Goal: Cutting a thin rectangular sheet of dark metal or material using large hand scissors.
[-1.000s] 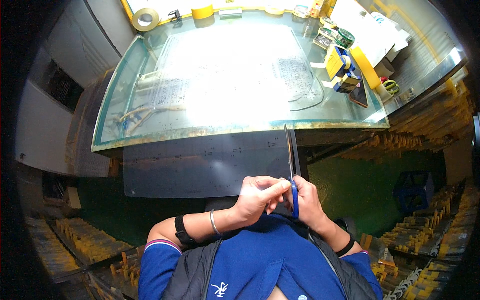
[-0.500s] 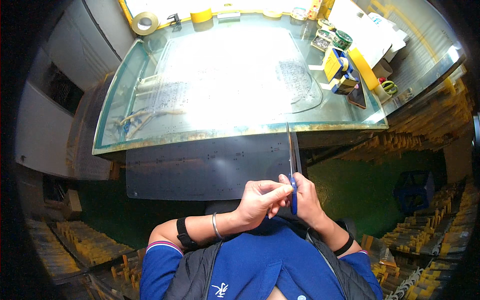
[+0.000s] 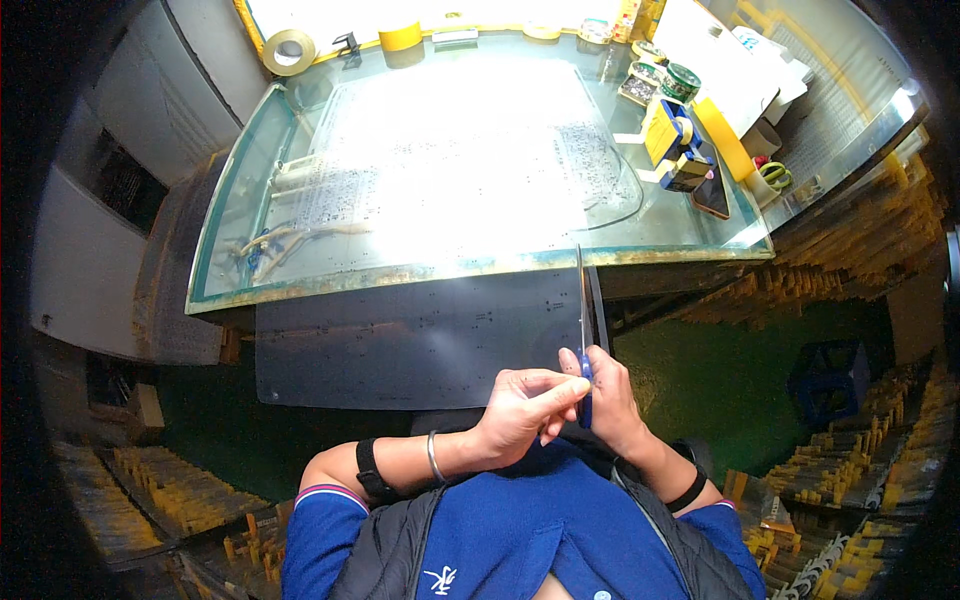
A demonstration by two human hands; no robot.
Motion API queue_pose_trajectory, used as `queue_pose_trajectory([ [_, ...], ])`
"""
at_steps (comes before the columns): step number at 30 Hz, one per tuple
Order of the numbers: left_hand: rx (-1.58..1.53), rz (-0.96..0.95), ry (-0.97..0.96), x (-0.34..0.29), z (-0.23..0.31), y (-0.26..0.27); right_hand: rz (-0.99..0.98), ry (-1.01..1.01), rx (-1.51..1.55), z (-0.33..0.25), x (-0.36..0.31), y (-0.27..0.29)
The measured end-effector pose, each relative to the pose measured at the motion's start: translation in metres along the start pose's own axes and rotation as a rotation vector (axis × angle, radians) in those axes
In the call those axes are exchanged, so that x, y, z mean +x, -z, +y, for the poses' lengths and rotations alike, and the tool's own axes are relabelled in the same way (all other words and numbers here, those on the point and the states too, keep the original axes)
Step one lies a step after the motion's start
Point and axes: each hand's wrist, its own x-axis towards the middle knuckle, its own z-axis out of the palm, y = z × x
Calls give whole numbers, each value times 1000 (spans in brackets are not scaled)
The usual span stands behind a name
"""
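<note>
My right hand (image 3: pixel 612 402) is closed around the blue handle of a tool with a long, thin metal blade (image 3: pixel 581 300), which points away from me toward the table edge. Whether it is a knife or scissors I cannot tell. Right against that handle, my left hand (image 3: pixel 522 412) is closed in a pinch, thumb and forefinger together; what lies between them is hidden. Beyond both hands, a large see-through sheet with small dark marks (image 3: pixel 420 345) hangs over the near edge of the glass-topped light table (image 3: pixel 480 265).
Along the table's right side stand a blue and yellow tape dispenser (image 3: pixel 680 145), a phone (image 3: pixel 712 195) and several tape rolls. A wide tape roll (image 3: pixel 290 52) is at the far left corner. A blue stool (image 3: pixel 830 380) stands on the green floor at right.
The overhanging sheet sits slightly lower in view, nearer to me. My left hand has shifted slightly right. The blade tool remains in almost the same place.
</note>
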Motion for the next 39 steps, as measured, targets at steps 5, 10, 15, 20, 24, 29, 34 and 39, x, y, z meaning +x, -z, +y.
queue_pose_trajectory([
  [5,-22,-40,-19,1,1,-1,66,58,-28,12,0,-6],
  [10,-38,-73,-36,3,5,1,95,87,-96,16,2,-7],
  [15,-43,-111,-34,5,8,5,41,1,48,1,-2,-2],
  [20,-50,-121,-4,6,12,2,25,-15,89,2,-4,2],
  [24,-86,-147,40,6,11,1,65,14,72,-5,-4,4],
  [29,-136,-177,80,4,13,-1,93,40,56,1,-3,3],
  [34,-203,-229,95,4,10,-2,160,173,-62,12,-2,-2],
  [39,-186,-219,107,4,12,-2,114,124,37,9,-4,-1],
])
